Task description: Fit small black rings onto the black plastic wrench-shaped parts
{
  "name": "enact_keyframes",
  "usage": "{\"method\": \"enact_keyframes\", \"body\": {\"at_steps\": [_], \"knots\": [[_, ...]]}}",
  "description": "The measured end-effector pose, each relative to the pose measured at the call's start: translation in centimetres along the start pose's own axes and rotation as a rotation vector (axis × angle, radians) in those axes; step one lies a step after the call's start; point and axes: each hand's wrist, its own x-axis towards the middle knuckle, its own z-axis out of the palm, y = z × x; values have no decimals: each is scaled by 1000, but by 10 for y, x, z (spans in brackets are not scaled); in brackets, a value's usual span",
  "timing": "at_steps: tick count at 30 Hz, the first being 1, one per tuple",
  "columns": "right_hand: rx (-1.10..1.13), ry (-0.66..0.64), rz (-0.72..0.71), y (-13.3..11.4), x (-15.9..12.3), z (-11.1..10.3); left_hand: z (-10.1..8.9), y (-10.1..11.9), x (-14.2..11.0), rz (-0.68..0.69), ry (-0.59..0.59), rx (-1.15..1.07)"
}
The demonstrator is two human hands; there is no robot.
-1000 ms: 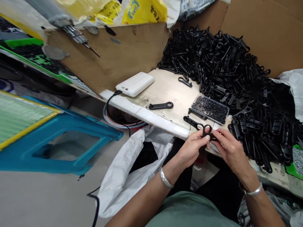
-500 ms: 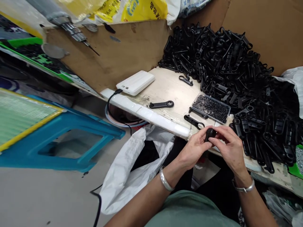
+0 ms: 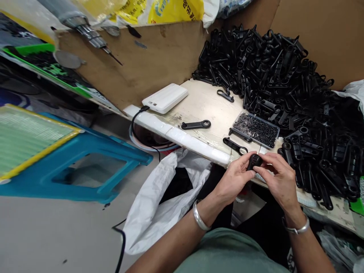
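Note:
Between my two hands, at the table's front edge, is a small rounded black plastic part (image 3: 254,162). My left hand (image 3: 234,176) pinches its left side with thumb and fingertips. On the other side the thumb and fingers of my right hand (image 3: 277,176) close on it. The part's underside is hidden by the fingers. Just beyond my hands lie a black plastic arm with a ring end (image 3: 234,146) and another black arm on its side (image 3: 240,135). Past them stands a clear box of small dark screws (image 3: 256,129).
A large heap of black plastic arms (image 3: 267,76) covers the table's back and right. Single arms (image 3: 196,124) lie near a white power bank (image 3: 165,98) with a cable. An electric screwdriver (image 3: 93,36) hangs upper left. A blue stool (image 3: 85,163) and white sack (image 3: 153,204) are below.
The view has shifted slightly, so the scene sits a little to the right. Both hands still hold the black part, which appears slightly turned, showing more of its face.

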Motion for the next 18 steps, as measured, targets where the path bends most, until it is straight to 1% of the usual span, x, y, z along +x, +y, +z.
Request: {"method": "enact_keyframes", "body": {"at_steps": [3,6,8,9,10,13,15,18], "knots": [[-27,-1,-28,-1,-1,0,-1,-5,-3,40,8,103],[-63,20,-45,-5,-1,-1,-1,-6,-6,150,-4,365],[-83,33,-52,-7,-2,-1,-1,-3,-8,231,-16,547],[-89,38,-57,-8,-3,-2,-1,1,-9,250,-33,618],[-95,48,-65,-8,-4,-2,-1,5,-9,248,-60,673],[-102,83,-88,-8,-8,-5,-3,21,-10,185,-158,791],[-47,37,-65,-8,-10,-10,-4,28,-11,172,-196,870],[91,-99,22,-7,-12,-18,-3,29,-16,187,-189,965]]}}
